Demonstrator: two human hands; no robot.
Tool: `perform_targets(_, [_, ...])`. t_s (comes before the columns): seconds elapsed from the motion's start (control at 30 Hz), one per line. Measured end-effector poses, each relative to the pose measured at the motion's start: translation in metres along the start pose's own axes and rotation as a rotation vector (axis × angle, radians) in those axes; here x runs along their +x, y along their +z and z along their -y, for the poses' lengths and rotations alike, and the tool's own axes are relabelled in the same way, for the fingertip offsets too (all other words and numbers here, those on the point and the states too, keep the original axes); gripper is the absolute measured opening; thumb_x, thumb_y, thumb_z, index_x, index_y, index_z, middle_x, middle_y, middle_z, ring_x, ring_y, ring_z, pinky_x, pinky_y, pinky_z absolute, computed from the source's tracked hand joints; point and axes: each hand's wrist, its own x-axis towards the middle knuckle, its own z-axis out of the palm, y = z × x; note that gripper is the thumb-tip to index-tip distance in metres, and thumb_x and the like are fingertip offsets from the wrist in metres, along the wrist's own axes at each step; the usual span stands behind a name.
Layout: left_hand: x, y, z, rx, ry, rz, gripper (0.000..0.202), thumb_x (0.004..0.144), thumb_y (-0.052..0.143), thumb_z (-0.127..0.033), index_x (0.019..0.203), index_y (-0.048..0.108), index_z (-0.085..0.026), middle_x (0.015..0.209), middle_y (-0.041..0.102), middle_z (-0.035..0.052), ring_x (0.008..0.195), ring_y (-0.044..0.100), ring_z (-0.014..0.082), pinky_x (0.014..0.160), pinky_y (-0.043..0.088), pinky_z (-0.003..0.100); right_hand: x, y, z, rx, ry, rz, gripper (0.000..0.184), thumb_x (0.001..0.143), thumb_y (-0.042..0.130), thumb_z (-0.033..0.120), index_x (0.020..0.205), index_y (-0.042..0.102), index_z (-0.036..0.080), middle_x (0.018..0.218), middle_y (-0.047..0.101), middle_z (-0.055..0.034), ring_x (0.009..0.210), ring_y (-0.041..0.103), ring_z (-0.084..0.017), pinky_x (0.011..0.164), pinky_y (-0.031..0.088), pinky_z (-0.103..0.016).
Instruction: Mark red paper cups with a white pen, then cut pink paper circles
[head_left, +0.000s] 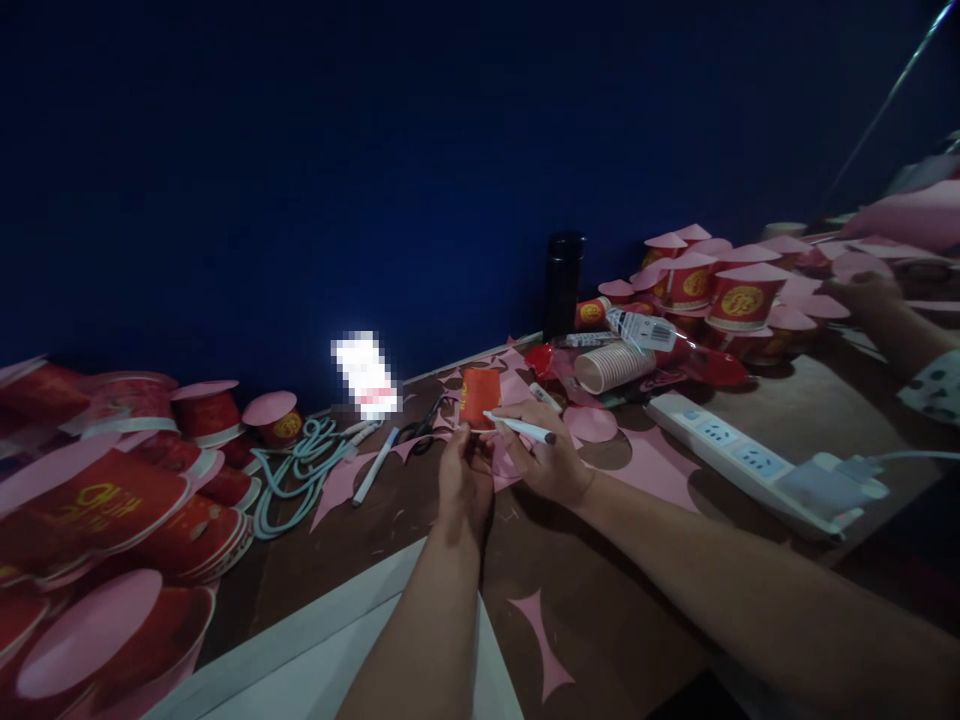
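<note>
My left hand (463,478) is closed on the bottom edge of a small red paper cup (480,397) standing mouth-down on pink paper (517,385). My right hand (546,455) grips a white marker pen (519,427) with a dark cap end, its tip touching the cup's lower right side. Black scissors (421,428) lie just left of the cup. Pink paper scraps (546,640) are scattered over the brown table (615,600).
Stacks of red cups capped with pink discs sit at the left (112,500) and back right (720,285). A white power strip (750,455), a sleeve of plain cups (615,365), a black bottle (562,285), coiled cable (296,470). Another person's hand (870,295) reaches in at right.
</note>
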Motion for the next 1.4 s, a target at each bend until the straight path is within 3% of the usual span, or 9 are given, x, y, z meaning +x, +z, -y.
perform_targets(0.7, [0.0005,0.0005,0.0009,-0.004,0.013,-0.007,0.007,0.082,0.053,-0.009,0.077,0.058,-0.011,0.061,0.058,0.0002,0.050,0.053,0.0056,0.054,0.046,0.016,0.0015,-0.0015,-0.0017,-0.026,-0.003,-0.038,0.021,0.086,0.052,0.017,0.106,0.059,0.020,0.098,0.067,-0.0071,0.096,0.062,-0.019,0.086,0.047,-0.038])
perform_targets(1.03, [-0.0008,0.0008,0.0006,0.012,0.011,-0.023,0.008,0.081,0.053,-0.008,0.075,0.059,-0.011,0.060,0.058,-0.0002,0.049,0.053,0.0046,0.053,0.046,0.015,0.0021,-0.0024,0.0002,-0.040,-0.018,0.011,0.020,0.086,0.052,0.018,0.105,0.059,0.020,0.095,0.068,-0.0062,0.092,0.063,-0.019,0.082,0.047,-0.037])
perform_targets(1.4, [-0.0045,0.0032,0.0020,0.054,0.035,-0.059,0.008,0.079,0.053,-0.006,0.075,0.059,-0.012,0.057,0.057,-0.0010,0.048,0.054,0.0058,0.054,0.048,0.017,0.0038,-0.0054,0.0000,-0.017,-0.002,-0.049,0.023,0.087,0.053,0.018,0.108,0.059,0.022,0.099,0.068,-0.0062,0.096,0.062,-0.019,0.087,0.047,-0.037])
